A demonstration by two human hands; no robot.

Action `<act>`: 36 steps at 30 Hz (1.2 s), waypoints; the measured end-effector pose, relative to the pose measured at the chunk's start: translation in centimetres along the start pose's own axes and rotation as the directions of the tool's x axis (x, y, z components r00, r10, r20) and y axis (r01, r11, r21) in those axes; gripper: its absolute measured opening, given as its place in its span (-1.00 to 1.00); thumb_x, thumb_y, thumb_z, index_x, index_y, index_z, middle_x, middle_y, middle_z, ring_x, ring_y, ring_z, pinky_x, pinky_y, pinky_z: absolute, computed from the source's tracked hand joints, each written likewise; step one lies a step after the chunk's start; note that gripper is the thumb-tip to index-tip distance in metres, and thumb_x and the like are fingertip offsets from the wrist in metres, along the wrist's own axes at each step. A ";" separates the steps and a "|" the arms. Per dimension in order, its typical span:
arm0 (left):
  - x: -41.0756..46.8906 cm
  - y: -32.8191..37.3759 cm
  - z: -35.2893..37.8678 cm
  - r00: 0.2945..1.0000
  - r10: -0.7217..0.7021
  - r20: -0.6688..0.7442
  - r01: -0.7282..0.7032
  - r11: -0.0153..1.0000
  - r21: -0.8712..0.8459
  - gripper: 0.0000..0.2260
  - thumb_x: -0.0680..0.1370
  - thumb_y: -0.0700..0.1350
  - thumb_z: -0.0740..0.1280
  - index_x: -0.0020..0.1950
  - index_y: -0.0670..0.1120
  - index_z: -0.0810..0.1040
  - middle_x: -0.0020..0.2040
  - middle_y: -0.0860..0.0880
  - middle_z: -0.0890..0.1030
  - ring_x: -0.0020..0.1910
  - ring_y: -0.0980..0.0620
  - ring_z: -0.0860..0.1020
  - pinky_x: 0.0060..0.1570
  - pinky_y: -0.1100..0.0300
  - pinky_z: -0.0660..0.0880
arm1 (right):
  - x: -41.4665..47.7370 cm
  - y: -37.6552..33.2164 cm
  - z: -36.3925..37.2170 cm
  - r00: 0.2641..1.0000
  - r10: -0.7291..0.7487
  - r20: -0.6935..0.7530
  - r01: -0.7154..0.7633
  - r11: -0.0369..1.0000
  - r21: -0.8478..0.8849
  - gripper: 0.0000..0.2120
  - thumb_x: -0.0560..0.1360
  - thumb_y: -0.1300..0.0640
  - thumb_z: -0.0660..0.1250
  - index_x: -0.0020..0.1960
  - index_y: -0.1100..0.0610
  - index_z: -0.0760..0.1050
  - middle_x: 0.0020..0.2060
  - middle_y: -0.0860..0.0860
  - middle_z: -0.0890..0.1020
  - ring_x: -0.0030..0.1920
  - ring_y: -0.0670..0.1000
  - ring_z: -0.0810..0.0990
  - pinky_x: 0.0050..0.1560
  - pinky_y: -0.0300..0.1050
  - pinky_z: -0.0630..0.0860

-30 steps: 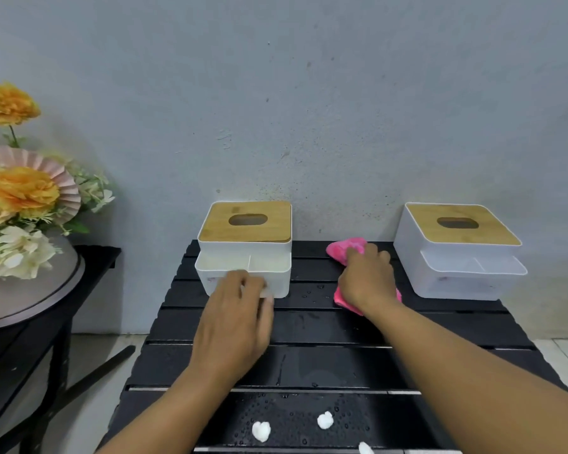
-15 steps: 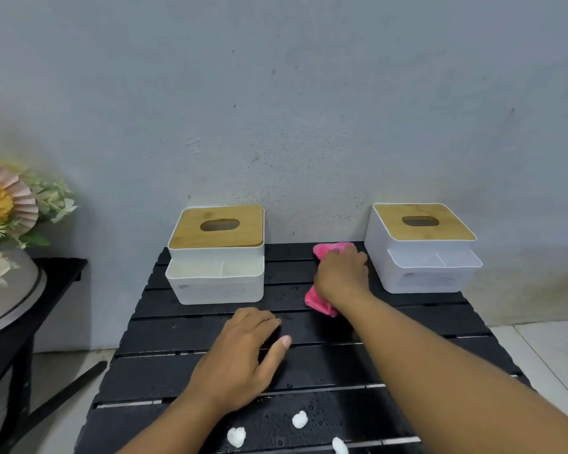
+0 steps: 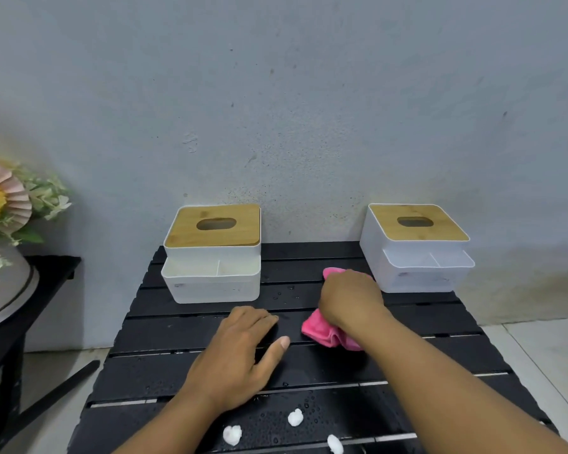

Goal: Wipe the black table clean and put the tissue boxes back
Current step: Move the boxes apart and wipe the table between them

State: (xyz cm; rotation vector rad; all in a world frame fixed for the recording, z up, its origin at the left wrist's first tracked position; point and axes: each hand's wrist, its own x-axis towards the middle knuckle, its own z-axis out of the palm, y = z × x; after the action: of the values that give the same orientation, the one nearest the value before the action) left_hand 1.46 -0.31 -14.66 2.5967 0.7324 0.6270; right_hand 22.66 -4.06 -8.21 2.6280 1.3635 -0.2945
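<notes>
Head | white wads [image 3: 295,417] nr black table [image 3: 177,329] front edge | flowers [image 3: 0,204] L

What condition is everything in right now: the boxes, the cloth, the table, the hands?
Left tissue box: upright, lid on, back left.
Right tissue box: upright, lid on, back right corner.
Pink cloth: crumpled, gripped by right hand.
Black table: wet with droplets.
White wads: three, loose near front edge.
Left hand: flat on table, holding nothing.
</notes>
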 end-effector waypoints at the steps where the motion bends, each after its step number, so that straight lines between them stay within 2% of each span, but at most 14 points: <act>1: 0.0 0.0 0.0 1.000 0.000 0.001 0.000 1.000 0.002 -0.54 0.62 0.27 0.11 0.30 0.01 0.54 0.14 0.21 0.49 0.19 0.18 0.39 0.23 0.18 0.40 | -0.7 0.1 0.3 1.000 -0.015 -0.010 0.015 1.000 0.021 -0.80 0.46 0.22 0.25 0.04 0.00 0.43 -0.17 -0.04 0.47 -0.09 0.07 0.54 -0.14 -0.18 0.42; 3: 0.0 0.1 -0.1 1.000 0.000 0.004 -0.001 1.000 0.002 -0.54 0.62 0.27 0.10 0.31 0.02 0.53 0.14 0.22 0.48 0.20 0.19 0.38 0.24 0.19 0.39 | -1.2 0.6 1.0 0.999 0.015 -0.036 -0.010 0.990 0.142 -0.75 0.44 0.31 0.18 -0.17 -0.06 0.36 -0.15 -0.01 0.43 -0.24 0.02 0.45 -0.37 -0.22 0.31; 5: -0.1 0.1 -0.1 1.000 -0.002 0.004 0.002 1.000 0.004 -0.53 0.62 0.28 0.09 0.31 0.02 0.53 0.15 0.23 0.48 0.22 0.20 0.37 0.25 0.20 0.38 | -0.3 0.9 1.0 0.996 0.060 -0.065 -0.042 0.970 0.239 -0.71 0.42 0.35 0.13 -0.22 -0.06 0.36 -0.08 0.04 0.46 -0.27 0.02 0.40 -0.45 -0.21 0.22; 7: -0.1 0.1 -0.1 1.000 -0.005 0.007 0.005 1.000 0.010 -0.52 0.62 0.28 0.09 0.31 0.01 0.55 0.17 0.22 0.48 0.23 0.20 0.37 0.25 0.20 0.38 | 1.8 1.0 0.6 0.993 0.033 -0.116 -0.010 0.981 0.194 -0.68 0.44 0.32 0.15 -0.07 -0.10 0.45 0.00 0.11 0.50 -0.14 0.10 0.43 -0.33 -0.16 0.33; 10: -0.1 0.1 -0.1 1.000 -0.013 0.015 0.013 1.000 0.027 -0.53 0.62 0.26 0.09 0.27 -0.01 0.57 0.18 0.19 0.49 0.24 0.19 0.36 0.25 0.20 0.38 | 5.2 0.5 -0.1 0.987 -0.003 -0.161 0.021 0.993 0.112 -0.66 0.52 0.21 0.19 0.24 -0.04 0.48 0.17 0.17 0.48 0.10 0.20 0.45 -0.01 -0.04 0.44; 12: -0.1 0.1 0.0 1.000 -0.008 0.024 0.006 0.998 0.060 -0.56 0.63 0.23 0.09 0.26 -0.01 0.58 0.21 0.17 0.48 0.25 0.16 0.36 0.27 0.18 0.37 | 7.0 -0.1 0.1 0.985 -0.007 -0.171 0.026 0.994 0.109 -0.59 0.55 0.14 0.19 0.39 0.05 0.41 0.33 0.16 0.40 0.26 0.24 0.39 0.23 0.04 0.39; 13: 0.0 0.1 0.0 1.000 -0.006 0.025 0.005 0.997 0.073 -0.57 0.64 0.21 0.09 0.26 -0.01 0.57 0.23 0.16 0.48 0.27 0.16 0.36 0.28 0.17 0.37 | 7.5 -0.3 0.4 0.984 -0.012 -0.176 0.032 0.993 0.113 -0.56 0.55 0.13 0.18 0.43 0.07 0.38 0.38 0.14 0.37 0.29 0.25 0.35 0.28 0.06 0.36; 15: 0.1 0.1 0.1 0.999 -0.011 0.042 0.008 0.996 0.091 -0.57 0.64 0.19 0.07 0.30 -0.01 0.55 0.29 0.14 0.45 0.34 0.16 0.31 0.37 0.18 0.30 | 7.7 -0.5 0.9 0.979 -0.050 -0.198 0.073 0.991 0.111 -0.53 0.54 0.14 0.18 0.45 0.03 0.36 0.44 0.08 0.32 0.29 0.24 0.32 0.29 0.07 0.31; 19: 0.2 0.1 0.1 0.994 -0.047 0.101 0.034 0.991 0.130 -0.48 0.63 0.21 -0.03 0.47 0.02 0.40 0.51 0.12 0.31 0.54 0.15 0.08 0.48 0.29 -0.05 | 4.9 -1.3 2.1 0.934 -0.230 -0.274 0.265 0.959 0.097 -0.51 0.53 0.16 0.16 0.44 -0.09 0.37 0.50 -0.05 0.28 0.23 0.17 0.34 0.19 0.04 0.29; 21: 0.2 0.0 0.2 0.990 -0.054 0.130 0.033 0.987 0.155 -0.46 0.62 0.21 -0.07 0.51 0.03 0.35 0.56 0.10 0.24 0.57 0.12 0.03 0.52 0.25 -0.07 | 3.1 -2.0 3.3 0.899 -0.314 -0.304 0.353 0.932 0.082 -0.54 0.57 0.14 0.13 0.44 -0.13 0.37 0.49 -0.09 0.29 0.21 0.15 0.35 0.17 0.03 0.30; 23: 0.2 0.1 0.2 0.987 -0.063 0.147 0.038 0.985 0.168 -0.44 0.62 0.21 -0.09 0.54 0.02 0.31 0.57 0.09 0.21 0.58 0.12 0.00 0.53 0.24 -0.09 | 2.4 -2.2 4.0 0.885 -0.337 -0.320 0.383 0.919 0.092 -0.54 0.59 0.12 0.12 0.44 -0.17 0.36 0.49 -0.10 0.30 0.21 0.14 0.35 0.16 0.03 0.32; 27: 0.1 0.3 0.0 0.987 -0.062 0.149 0.031 0.979 0.200 -0.48 0.65 0.17 -0.06 0.56 0.02 0.26 0.59 0.10 0.18 0.57 0.13 -0.03 0.49 0.32 -0.17 | 5.7 -2.7 2.6 0.920 -0.254 -0.298 0.299 0.947 0.117 -0.51 0.55 0.17 0.17 0.44 -0.14 0.37 0.46 -0.05 0.33 0.23 0.15 0.36 0.20 0.03 0.33; 31: 0.0 0.3 0.0 0.987 -0.070 0.143 0.042 0.980 0.195 -0.52 0.67 0.14 -0.02 0.57 0.03 0.23 0.59 0.12 0.16 0.57 0.15 -0.06 0.50 0.31 -0.15 | 8.5 -4.2 1.5 0.937 -0.215 -0.276 0.253 0.961 0.109 -0.54 0.55 0.17 0.19 0.43 -0.07 0.41 0.45 -0.03 0.34 0.27 0.17 0.34 0.21 0.02 0.32; 36: 0.1 0.1 0.2 0.988 -0.069 0.139 0.043 0.982 0.183 -0.52 0.67 0.13 0.01 0.57 0.02 0.25 0.59 0.11 0.17 0.57 0.13 -0.03 0.53 0.25 -0.09 | 6.1 -2.6 2.7 0.869 -0.383 -0.314 0.433 0.895 0.108 -0.56 0.59 0.13 0.13 0.41 -0.21 0.42 0.49 -0.18 0.31 0.27 0.11 0.35 0.26 0.03 0.31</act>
State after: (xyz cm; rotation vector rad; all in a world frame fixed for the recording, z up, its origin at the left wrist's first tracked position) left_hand 1.67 -0.44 -14.77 2.7387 0.8463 0.3647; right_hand 23.75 1.57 -12.50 2.5644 2.0901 -0.0874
